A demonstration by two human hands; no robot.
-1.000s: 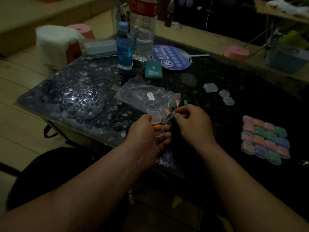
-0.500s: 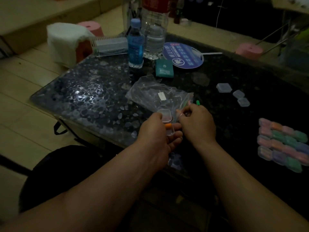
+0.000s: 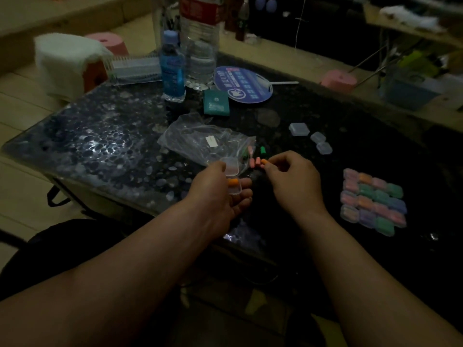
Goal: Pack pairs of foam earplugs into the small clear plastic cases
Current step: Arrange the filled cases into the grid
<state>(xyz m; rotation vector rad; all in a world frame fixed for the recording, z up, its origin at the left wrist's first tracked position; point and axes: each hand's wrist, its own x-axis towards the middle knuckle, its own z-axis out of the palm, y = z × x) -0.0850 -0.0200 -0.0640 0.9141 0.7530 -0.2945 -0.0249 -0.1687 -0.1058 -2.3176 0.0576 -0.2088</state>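
One short of a pair here. Cradles the open clear case [image 3: 233, 180] in the left hand [image 3: 215, 196], thumb on top and fingers clamped beneath, lid tipped back toward the plastic bag [image 3: 205, 144], presumably so the mouth faces up and free. Shows one orange earplug [image 3: 233, 182] lying inside already. Pinches a second orange earplug [image 3: 264, 161] between thumb and fingertips of the right hand [image 3: 293, 181], just beside the case, close to the loose pink earplugs [image 3: 253, 163] and a green earplug [image 3: 262, 149] at the bag's mouth. Seems chosen to match colour. Finds three empty cases [image 3: 318, 137] lying further right on the table [image 3: 100, 146], within reach, and the filled cases [image 3: 373, 205] in a tidy block well apart, likely to avoid mixing done with undone. Calls next, probably, for a short carry across and a drop in beside the first
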